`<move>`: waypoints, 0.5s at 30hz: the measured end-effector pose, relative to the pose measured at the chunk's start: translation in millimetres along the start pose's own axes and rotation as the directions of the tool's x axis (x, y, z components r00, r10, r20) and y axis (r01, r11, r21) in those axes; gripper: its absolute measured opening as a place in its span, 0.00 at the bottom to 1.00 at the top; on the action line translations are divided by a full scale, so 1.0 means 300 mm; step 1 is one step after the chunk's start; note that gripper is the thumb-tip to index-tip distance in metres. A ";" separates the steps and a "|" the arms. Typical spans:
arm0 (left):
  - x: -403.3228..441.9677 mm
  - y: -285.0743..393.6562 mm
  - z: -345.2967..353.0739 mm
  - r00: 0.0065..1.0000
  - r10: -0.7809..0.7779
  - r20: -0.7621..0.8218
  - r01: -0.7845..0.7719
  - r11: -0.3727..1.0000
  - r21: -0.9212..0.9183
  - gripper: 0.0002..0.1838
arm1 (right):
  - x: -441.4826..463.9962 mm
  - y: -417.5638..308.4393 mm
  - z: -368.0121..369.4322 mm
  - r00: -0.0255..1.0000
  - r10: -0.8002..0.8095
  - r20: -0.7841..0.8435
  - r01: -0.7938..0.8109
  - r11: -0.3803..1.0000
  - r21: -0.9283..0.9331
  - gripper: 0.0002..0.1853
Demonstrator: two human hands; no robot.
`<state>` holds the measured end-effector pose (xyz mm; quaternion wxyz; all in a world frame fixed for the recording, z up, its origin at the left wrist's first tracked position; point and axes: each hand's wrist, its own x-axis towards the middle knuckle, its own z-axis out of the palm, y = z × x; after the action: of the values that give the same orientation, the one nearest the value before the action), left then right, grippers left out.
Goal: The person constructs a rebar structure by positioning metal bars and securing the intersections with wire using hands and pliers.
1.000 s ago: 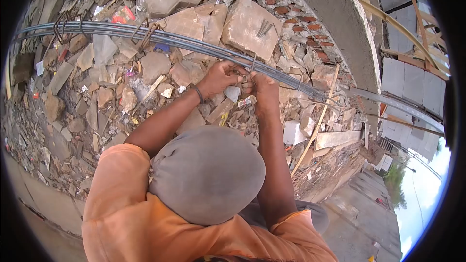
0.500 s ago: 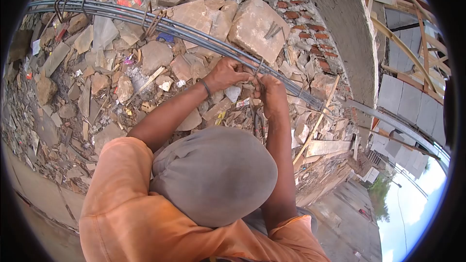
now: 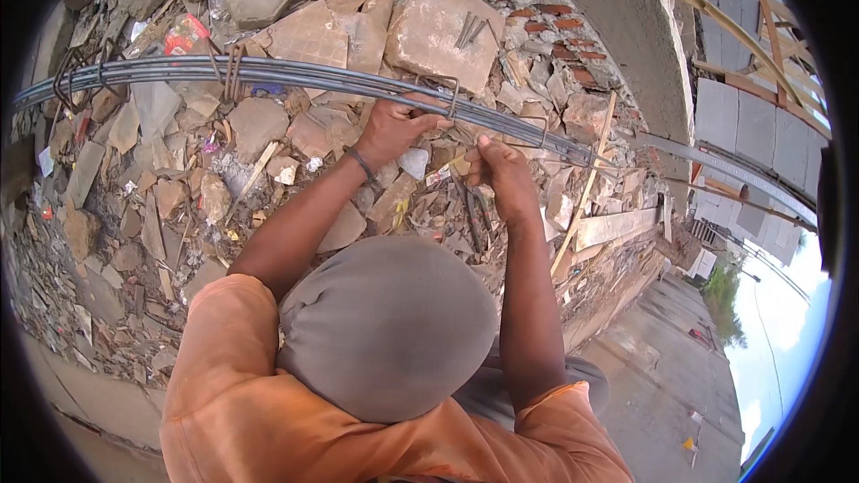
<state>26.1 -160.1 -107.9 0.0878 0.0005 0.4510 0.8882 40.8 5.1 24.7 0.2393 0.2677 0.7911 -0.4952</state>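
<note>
Over rubble (image 3: 215,199), at eleven o'clock, my left hand (image 3: 389,132) pinches at the steel bars (image 3: 322,78) beside a hoop (image 3: 455,98); at two, my right hand (image 3: 510,181) presses fingertips together, contents unclear. Such close fingerwork calls for steadiness.

Red wrapper (image 3: 186,35) among rubble (image 3: 82,233), exposed bricks (image 3: 568,24), a thin wooden strip (image 3: 586,186)

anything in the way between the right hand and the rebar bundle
Nothing visible stands between the right hand and the rebar bundle; the fingertips are just below the bars, in the picture. The pale block is on the bundle's other side, so not between them.
</note>
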 end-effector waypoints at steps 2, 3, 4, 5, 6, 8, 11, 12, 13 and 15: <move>0.005 0.005 -0.008 1.000 0.024 -0.012 -0.023 0.994 0.106 0.09 | 0.030 0.150 -0.108 0.999 0.032 0.008 -0.031 0.991 -0.133 0.17; 0.005 -0.010 -0.006 0.997 0.078 -0.016 -0.072 0.969 0.238 0.08 | 0.041 0.232 -0.167 0.986 0.164 -0.016 -0.162 0.949 -0.271 0.17; -0.007 -0.022 0.006 0.997 0.076 -0.012 -0.073 0.980 0.184 0.08 | 0.002 0.350 -0.190 0.988 0.027 -0.154 -0.102 0.857 -0.505 0.19; -0.003 -0.025 0.008 0.995 0.092 -0.023 -0.088 0.987 0.137 0.09 | -0.010 0.458 -0.193 0.963 -0.144 -0.228 -0.067 0.689 -0.722 0.21; 0.010 -0.021 0.014 0.991 0.124 -0.052 -0.119 0.988 0.096 0.09 | 0.000 0.547 -0.194 0.917 -0.330 -0.227 -0.058 0.450 -0.891 0.25; 0.006 -0.003 0.026 0.996 0.077 -0.043 -0.071 0.989 0.130 0.10 | -0.017 0.670 -0.222 0.976 -0.165 -0.144 -0.067 0.399 -0.915 0.35; 0.003 -0.020 -0.009 0.997 0.059 -0.048 -0.048 0.980 0.193 0.10 | -0.041 0.733 -0.207 0.951 -0.299 -0.077 0.051 0.397 -0.916 0.37; 0.010 -0.026 -0.014 0.997 0.060 -0.050 -0.049 0.977 0.206 0.11 | -0.037 0.747 -0.213 0.951 -0.305 -0.055 0.066 0.375 -0.925 0.38; 0.009 0.010 -0.007 0.998 0.062 -0.021 -0.054 0.963 0.266 0.11 | -0.037 0.744 -0.220 0.948 -0.316 -0.015 0.106 0.359 -0.927 0.38; 0.018 0.004 -0.008 0.990 0.141 0.004 -0.137 0.957 0.255 0.11 | -0.033 0.723 -0.237 0.943 -0.328 0.058 0.169 0.323 -0.931 0.38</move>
<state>20.4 -161.8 -108.7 0.0213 0.0373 0.5609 0.8268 183.3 147.5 -82.9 0.2123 -0.0038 0.9769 0.0251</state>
